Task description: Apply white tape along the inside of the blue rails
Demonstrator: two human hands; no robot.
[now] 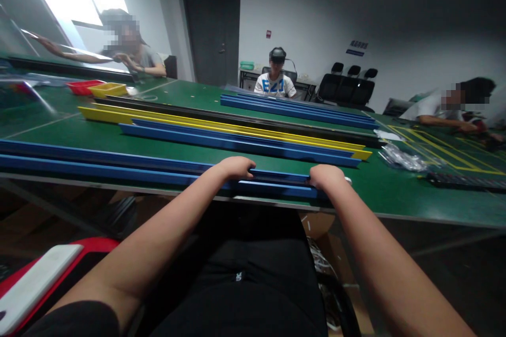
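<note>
A long blue channel strip lies along the near edge of the green table. My left hand is curled over the strip near its right part, fingers closed on it. A little to the right, my right hand grips the strip's right end, fingers wrapped round it. Both forearms reach up from my lap.
More long strips lie across the table: blue, yellow, black and a far blue stack. Red and yellow trays stand far left. Clear bags lie at right. Three other people sit around the table.
</note>
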